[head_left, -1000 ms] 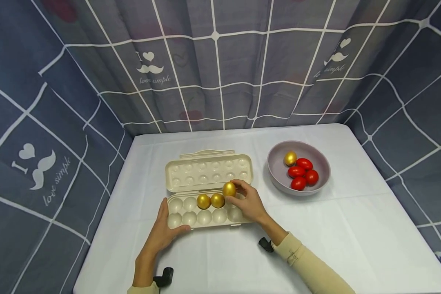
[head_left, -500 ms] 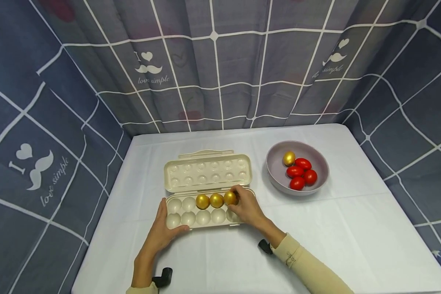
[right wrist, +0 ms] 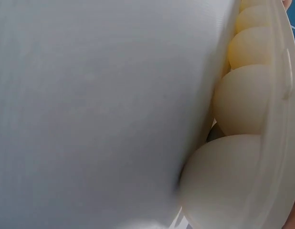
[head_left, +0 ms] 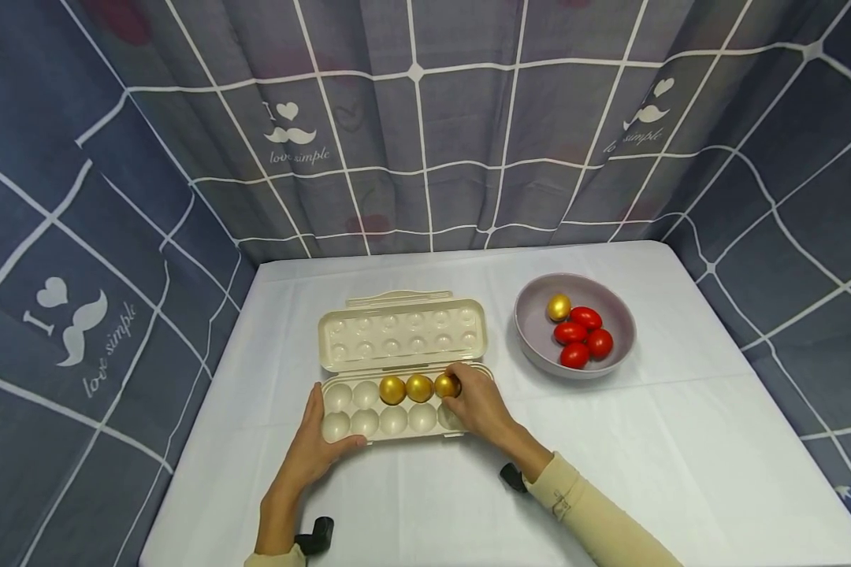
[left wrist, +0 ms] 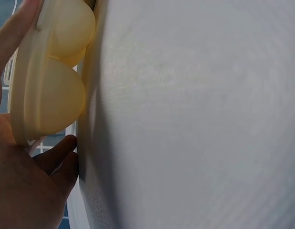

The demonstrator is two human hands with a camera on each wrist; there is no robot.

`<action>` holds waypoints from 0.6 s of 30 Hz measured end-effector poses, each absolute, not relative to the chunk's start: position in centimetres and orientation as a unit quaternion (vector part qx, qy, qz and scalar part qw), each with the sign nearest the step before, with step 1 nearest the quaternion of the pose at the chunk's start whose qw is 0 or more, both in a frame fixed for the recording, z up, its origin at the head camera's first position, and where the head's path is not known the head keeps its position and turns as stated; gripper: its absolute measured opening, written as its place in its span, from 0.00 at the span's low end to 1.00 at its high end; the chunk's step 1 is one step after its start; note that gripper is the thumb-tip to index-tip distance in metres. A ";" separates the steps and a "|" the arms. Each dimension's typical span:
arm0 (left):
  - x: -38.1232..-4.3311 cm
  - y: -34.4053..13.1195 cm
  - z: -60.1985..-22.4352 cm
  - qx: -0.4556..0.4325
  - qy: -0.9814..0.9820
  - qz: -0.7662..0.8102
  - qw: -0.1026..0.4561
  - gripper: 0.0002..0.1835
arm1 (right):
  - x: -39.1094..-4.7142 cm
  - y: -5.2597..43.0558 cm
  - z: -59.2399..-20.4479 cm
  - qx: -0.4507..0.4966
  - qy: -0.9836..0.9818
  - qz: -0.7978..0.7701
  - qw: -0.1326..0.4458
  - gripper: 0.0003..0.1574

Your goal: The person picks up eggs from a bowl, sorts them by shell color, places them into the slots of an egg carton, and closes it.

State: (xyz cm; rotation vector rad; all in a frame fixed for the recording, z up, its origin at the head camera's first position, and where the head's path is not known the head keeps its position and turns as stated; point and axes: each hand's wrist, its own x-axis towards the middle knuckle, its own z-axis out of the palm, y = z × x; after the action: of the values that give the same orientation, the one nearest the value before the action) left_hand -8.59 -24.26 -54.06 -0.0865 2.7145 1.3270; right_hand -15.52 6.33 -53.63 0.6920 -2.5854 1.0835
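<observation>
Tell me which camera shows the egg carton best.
The head view: it shows the open egg carton nearly whole from above, lid and cups together. The left wrist view shows only a few cups' outsides at one end; the right wrist view, a row of them along one side.

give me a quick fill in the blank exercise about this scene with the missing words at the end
1. Counting the one at the right hand, ____ gold eggs show in the egg carton.
2. The left hand grips the carton at its ____ end, opposite the right hand.
3. The carton's lid is ____, not closed.
4. Besides one gold egg, the bowl holds ____ red objects.

Missing words: three; left; open; four.
</observation>
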 end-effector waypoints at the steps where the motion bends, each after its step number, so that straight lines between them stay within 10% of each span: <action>1: -8.6 -24.3 -54.1 -0.029 0.896 0.438 0.059 0.73 | -15.5 6.3 -53.6 0.240 -0.887 0.374 0.128 0.25; 18: -8.6 -24.2 -54.1 -0.031 0.899 0.433 0.061 0.72 | -15.1 8.3 -50.6 0.248 -0.780 0.574 -0.033 0.31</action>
State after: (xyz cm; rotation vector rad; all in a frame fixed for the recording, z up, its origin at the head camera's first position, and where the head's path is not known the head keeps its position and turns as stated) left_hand -8.57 -24.19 -54.06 -0.0944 2.7186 1.3113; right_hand -15.09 8.25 -50.56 0.7944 -2.5015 1.8431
